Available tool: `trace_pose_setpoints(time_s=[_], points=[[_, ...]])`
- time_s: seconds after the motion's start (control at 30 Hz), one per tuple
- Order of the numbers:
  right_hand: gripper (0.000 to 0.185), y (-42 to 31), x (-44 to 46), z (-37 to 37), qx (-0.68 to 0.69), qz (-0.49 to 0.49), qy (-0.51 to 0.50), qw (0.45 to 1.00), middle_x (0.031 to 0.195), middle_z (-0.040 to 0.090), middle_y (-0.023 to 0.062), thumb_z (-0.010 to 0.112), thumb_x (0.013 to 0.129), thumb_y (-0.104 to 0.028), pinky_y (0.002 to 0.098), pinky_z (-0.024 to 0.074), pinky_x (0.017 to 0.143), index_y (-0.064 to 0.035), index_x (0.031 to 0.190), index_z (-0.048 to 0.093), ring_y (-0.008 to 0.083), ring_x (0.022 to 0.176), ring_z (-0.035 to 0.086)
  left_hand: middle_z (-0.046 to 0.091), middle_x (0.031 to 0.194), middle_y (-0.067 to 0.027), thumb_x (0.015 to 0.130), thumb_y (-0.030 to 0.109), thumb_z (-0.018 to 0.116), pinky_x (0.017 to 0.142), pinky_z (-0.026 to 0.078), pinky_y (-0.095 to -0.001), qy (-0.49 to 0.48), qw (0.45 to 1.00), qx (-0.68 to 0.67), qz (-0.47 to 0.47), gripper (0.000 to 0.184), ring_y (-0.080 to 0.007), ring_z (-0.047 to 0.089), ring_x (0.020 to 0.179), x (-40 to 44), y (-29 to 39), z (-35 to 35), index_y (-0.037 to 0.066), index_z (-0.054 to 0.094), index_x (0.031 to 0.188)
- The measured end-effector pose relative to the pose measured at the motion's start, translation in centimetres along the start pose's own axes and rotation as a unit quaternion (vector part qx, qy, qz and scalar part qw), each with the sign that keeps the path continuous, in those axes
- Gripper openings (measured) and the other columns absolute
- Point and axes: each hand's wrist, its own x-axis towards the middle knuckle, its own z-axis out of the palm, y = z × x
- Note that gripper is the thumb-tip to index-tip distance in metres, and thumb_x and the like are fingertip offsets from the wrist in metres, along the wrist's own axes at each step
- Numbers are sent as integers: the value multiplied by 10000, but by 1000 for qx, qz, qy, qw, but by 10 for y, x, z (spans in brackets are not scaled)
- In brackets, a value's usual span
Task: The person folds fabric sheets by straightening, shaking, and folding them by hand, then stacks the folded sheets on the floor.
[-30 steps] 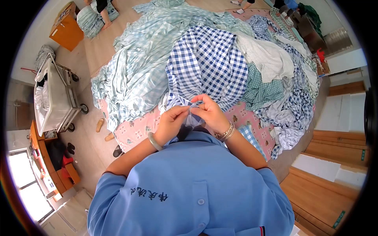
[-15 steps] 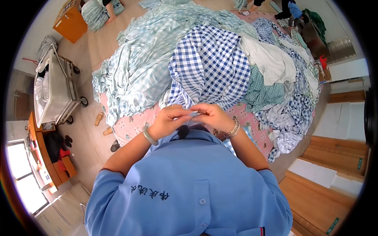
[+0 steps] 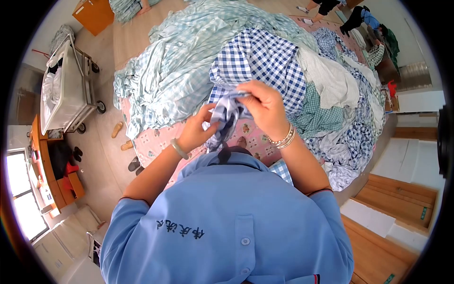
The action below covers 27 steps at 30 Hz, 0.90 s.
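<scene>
One closed grip, my right hand (image 3: 267, 106), pinched the bunched blue-and-white checked cloth (image 3: 229, 112); my left hand (image 3: 194, 131) curved half open at its side, pink floral mat (image 3: 158, 144) below.

So from where I'm standing, the cloth (image 3: 228, 116) is between the left grip (image 3: 212, 118) and the right grip (image 3: 246, 97), above a mat (image 3: 257, 139). Just past them there's a heap of sheets (image 3: 184, 61), partly on that mat and spreading left. Another pile (image 3: 326, 113) lies off right. Way left, a cart (image 3: 71, 97) stands on the floor (image 3: 111, 102), with slippers (image 3: 117, 129) nearer the mat.
</scene>
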Motion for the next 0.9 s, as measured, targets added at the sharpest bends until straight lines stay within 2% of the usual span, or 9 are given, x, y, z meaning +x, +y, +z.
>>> trace_pose_setpoints(time_s=[0.13, 0.2, 0.27, 0.33, 0.4, 0.5, 0.7, 0.8, 0.9], points=[[108, -24, 23, -4, -14, -31, 73, 997, 699, 563, 62, 569, 724, 25, 212, 408, 535, 36, 832, 573, 107, 598, 521, 542, 709, -105, 769, 30, 503, 562, 429, -275, 128, 991, 44, -11, 250, -161, 529, 607, -5, -19, -6, 32, 478, 1017], [103, -31, 30, -8, -31, -55, 120, 991, 719, 576, 48, 575, 739, 14, 208, 417, 546, 26, 840, 583, 89, 609, 520, 508, 742, -80, 788, 32, 520, 551, 411, -266, 162, 985, -26, -43, 188, -134, 471, 591, -4, 10, -16, 25, 496, 974], [107, -37, 38, -19, 16, -20, 176, 984, 742, 590, 22, 577, 752, 6, 183, 419, 571, 22, 857, 594, 60, 651, 521, 515, 757, -90, 762, 43, 571, 566, 412, -271, 184, 979, 13, 84, 211, -170, 498, 616, -2, 13, -33, 32, 505, 963], [116, -46, 42, -32, 8, -32, 179, 983, 749, 587, 10, 571, 753, 13, 169, 413, 582, 27, 865, 594, 51, 662, 520, 535, 797, -124, 715, 2, 581, 588, 430, -303, 120, 969, 186, 112, 235, -273, 545, 700, -5, 29, -60, 44, 524, 939], [127, -58, 42, -37, 12, -60, 180, 982, 765, 586, 11, 564, 753, 21, 164, 409, 589, 32, 876, 591, 49, 662, 517, 543, 821, -120, 669, -71, 525, 609, 442, -317, 149, 952, 263, 42, 296, -272, 556, 730, -5, 28, -80, 57, 536, 935], [151, -82, 36, -43, 39, -98, 206, 973, 796, 586, 30, 546, 753, 34, 166, 405, 615, 46, 899, 582, 59, 679, 514, 546, 852, -122, 594, -125, 437, 650, 446, -317, 249, 922, 291, 58, 406, -287, 548, 793, -3, -2, -118, 61, 548, 937], [160, -118, 10, -83, 5, -174, 315, 933, 854, 580, 124, 460, 765, 50, 246, 427, 713, 80, 891, 555, 153, 771, 542, 566, 853, -106, 650, -19, 514, 693, 430, -336, 362, 848, 379, -85, 317, -296, 538, 823, -33, -56, -151, 105, 572, 936], [153, -134, -5, -103, 38, -210, 330, 920, 868, 576, 143, 458, 757, 55, 274, 448, 713, 77, 882, 543, 174, 759, 551, 561, 862, -111, 658, -7, 527, 700, 428, -328, 436, 811, 389, -43, 305, -287, 539, 818, -46, -86, -166, 94, 566, 943], [152, -135, -24, -140, 31, -221, 378, 899, 869, 565, 151, 441, 782, 38, 297, 460, 727, 64, 906, 525, 189, 779, 545, 544, 943, -81, 690, 38, 571, 707, 427, -309, 491, 821, 243, -164, 350, -227, 532, 808, -74, -134, -168, 84, 516, 1032]])
